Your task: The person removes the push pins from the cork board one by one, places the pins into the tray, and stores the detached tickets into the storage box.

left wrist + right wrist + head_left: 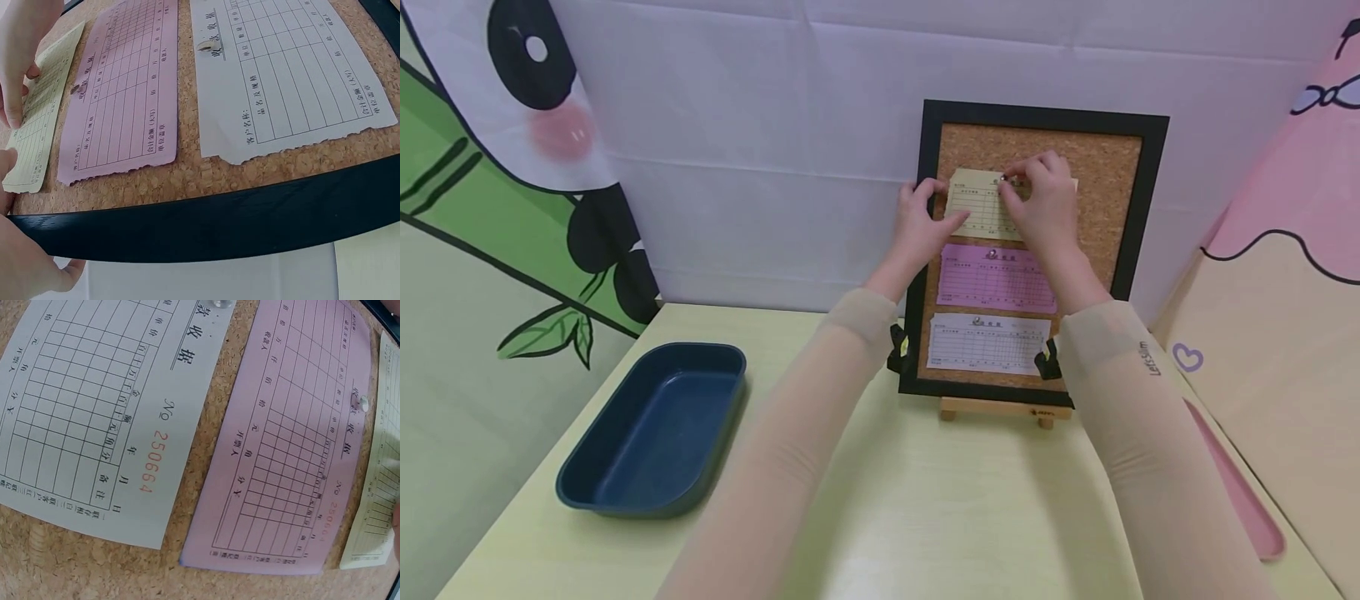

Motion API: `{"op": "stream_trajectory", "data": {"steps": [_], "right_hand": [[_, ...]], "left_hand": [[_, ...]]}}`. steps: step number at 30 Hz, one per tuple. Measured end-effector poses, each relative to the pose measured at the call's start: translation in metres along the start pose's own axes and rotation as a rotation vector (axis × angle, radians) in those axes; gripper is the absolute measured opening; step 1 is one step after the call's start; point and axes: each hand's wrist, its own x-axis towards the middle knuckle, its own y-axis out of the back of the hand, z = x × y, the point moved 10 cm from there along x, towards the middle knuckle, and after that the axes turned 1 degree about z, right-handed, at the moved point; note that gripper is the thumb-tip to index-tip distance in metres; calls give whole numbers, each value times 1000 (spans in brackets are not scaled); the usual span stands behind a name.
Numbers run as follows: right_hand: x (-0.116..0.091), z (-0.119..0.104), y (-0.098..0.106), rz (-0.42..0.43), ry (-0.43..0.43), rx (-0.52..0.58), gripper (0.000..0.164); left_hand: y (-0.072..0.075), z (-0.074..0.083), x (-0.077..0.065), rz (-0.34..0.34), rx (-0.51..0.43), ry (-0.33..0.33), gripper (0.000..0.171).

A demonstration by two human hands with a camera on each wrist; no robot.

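A yellow receipt slip [981, 218] lies against the upper part of a black-framed cork board [1105, 200]. My right hand [1048, 204] pinches a push pin [1002, 178] at the slip's top edge, covering the slip's right half. At the board's left edge, my left hand [919, 227] grips round the frame, with its thumb and index finger on the slip's left side. Below are a pink receipt slip [977, 279] and a white receipt slip [962, 346], each with a pin at its top. The left wrist view shows fingers reaching behind the frame.
The board leans on a small wooden easel [1000, 408], with black clips [897, 348] at its lower sides. To the left on the table [925, 517] sits a dark blue tray [568, 492]. A pink flat object [1262, 533] lies by the right edge, partly behind the sleeve.
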Motion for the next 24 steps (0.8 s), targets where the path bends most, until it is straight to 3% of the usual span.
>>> {"op": "stream_trajectory", "data": {"steps": [6, 13, 24], "right_hand": [[2, -1, 1, 7, 7, -20, 22], [4, -2, -2, -22, -1, -65, 22], [9, -2, -4, -47, 14, -127, 20]], "left_hand": [[3, -3, -1, 50, -11, 19, 28], [7, -1, -2, 101, 0, -10, 21], [6, 0, -1, 115, 7, -22, 18]]}}
